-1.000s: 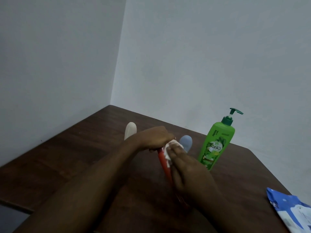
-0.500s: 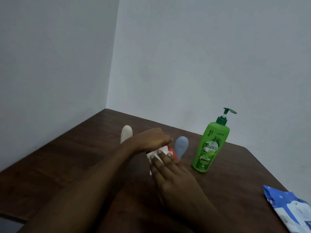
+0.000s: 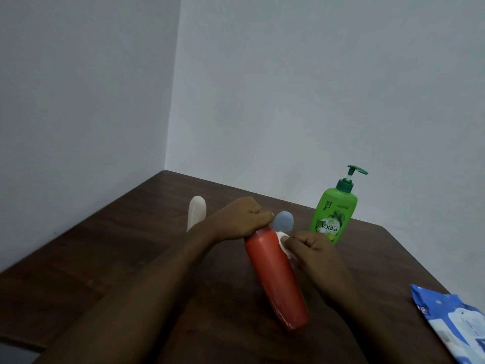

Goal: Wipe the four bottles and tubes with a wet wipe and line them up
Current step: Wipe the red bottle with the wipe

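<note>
Close at your right, wipe pack (image 3: 451, 329): a blue and white packet lies flat on the dark wooden table (image 3: 118, 258), well apart from the bottles.
Orange bottle (image 3: 275, 274): it slants in front of you between your hands, its base toward you and its top pointing away and to the left. You cannot tell whether the base rests on the table.
Right hand (image 3: 315, 253): your fingers are curled round a wet wipe, pressing it to the bottle's upper right side.
Wet wipe (image 3: 282, 239): white and bunched up, only a bit of it shows between your knuckles and the orange plastic.
Left hand (image 3: 241, 219): clenched round the bottle's top end, which it hides.
Blue-grey tube (image 3: 284, 221): just behind your left hand's fingertips; only its rounded end shows, and the rest is hidden.
Green pump bottle (image 3: 332, 214): it stands upright behind your right hand, near the wall, with its pump head turned right.
Cream tube (image 3: 196, 212): pale, behind your left forearm, which hides its lower part.
</note>
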